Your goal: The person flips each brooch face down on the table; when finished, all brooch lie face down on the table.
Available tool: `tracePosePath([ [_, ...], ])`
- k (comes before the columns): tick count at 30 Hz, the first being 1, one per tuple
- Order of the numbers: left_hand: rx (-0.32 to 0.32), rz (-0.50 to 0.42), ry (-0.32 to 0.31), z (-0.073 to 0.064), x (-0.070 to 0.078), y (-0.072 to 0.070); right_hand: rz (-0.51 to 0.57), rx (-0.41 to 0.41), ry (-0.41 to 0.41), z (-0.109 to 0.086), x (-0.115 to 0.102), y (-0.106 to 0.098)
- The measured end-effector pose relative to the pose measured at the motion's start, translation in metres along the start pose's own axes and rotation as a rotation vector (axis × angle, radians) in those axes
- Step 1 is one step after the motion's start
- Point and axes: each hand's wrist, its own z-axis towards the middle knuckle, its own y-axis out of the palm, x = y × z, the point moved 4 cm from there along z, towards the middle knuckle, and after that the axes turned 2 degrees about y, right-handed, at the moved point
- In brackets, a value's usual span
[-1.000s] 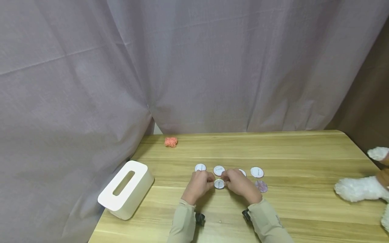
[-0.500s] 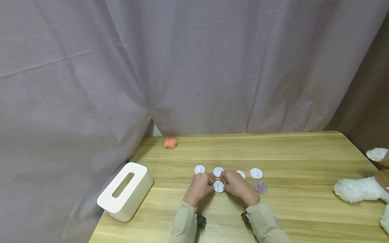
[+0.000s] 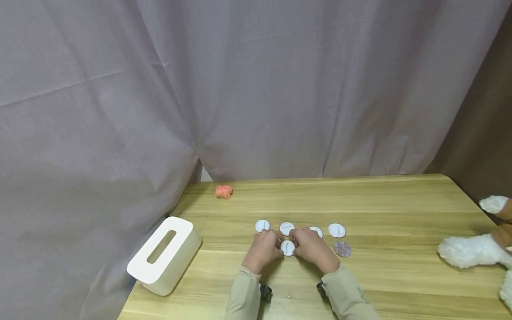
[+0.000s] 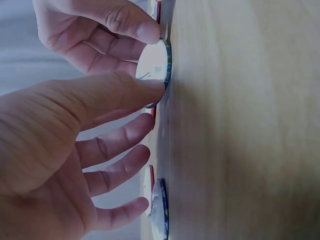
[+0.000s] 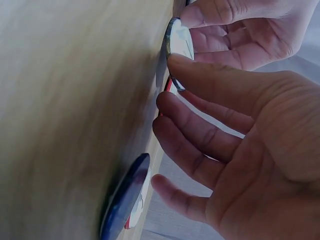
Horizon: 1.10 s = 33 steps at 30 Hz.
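Both hands hold one round button badge (image 3: 287, 248), its white pin back toward me. My left hand (image 3: 262, 251) pinches its left edge, and my right hand (image 3: 316, 250) pinches the right edge. In the left wrist view this badge (image 4: 154, 62) stands tilted close over the wood, a thumb at each side. Behind the hands lies a row of white-backed badges: one at left (image 3: 262, 226), one in the middle (image 3: 287, 228), one partly behind the right hand (image 3: 317, 231), one at right (image 3: 337, 230). A blue-edged badge (image 4: 159, 210) lies below the left hand's fingers, hidden in the head view.
A purple patterned badge (image 3: 342, 249) lies face up right of the right hand. At left stands a white tissue box (image 3: 164, 255). Coral yarn (image 3: 223, 192) sits near the back edge of the wooden table (image 3: 380, 200). A white-and-brown plush toy (image 3: 476, 251) is at right.
The held badge has tilted, so its white back faces the head camera more fully. Both hands keep their hold almost in place. The head view has shifted slightly.
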Motion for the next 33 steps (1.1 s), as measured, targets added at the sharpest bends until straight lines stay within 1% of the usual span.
tracePosePath([
  [3,-0.001,-0.007,-0.003,0.0,0.002,0.001,-0.026,-0.001,-0.002,-0.002,0.0,0.001],
  [8,-0.021,-0.005,-0.005,-0.002,0.004,0.005,-0.062,-0.024,0.01,-0.005,0.001,0.004],
  [12,-0.016,0.001,-0.003,-0.002,0.005,0.007,-0.093,-0.007,-0.003,-0.006,0.002,0.003],
  [15,-0.012,0.016,-0.014,0.0,0.007,0.006,-0.093,0.007,-0.017,-0.006,0.003,-0.001],
  [17,-0.016,0.028,-0.022,0.002,0.008,0.005,-0.087,0.011,-0.012,-0.006,0.004,-0.004],
  [23,-0.008,-0.027,-0.05,0.008,0.01,0.001,-0.053,0.023,0.034,-0.01,0.008,-0.013],
  [26,0.0,-0.054,-0.03,0.011,0.014,0.0,-0.053,0.018,0.051,-0.014,0.012,-0.017],
  [29,-0.008,-0.058,-0.006,0.014,0.018,0.0,-0.058,0.015,0.066,-0.018,0.015,-0.021],
  [33,-0.03,-0.064,0.002,0.018,0.022,0.002,-0.047,0.01,0.079,-0.02,0.017,-0.025],
])
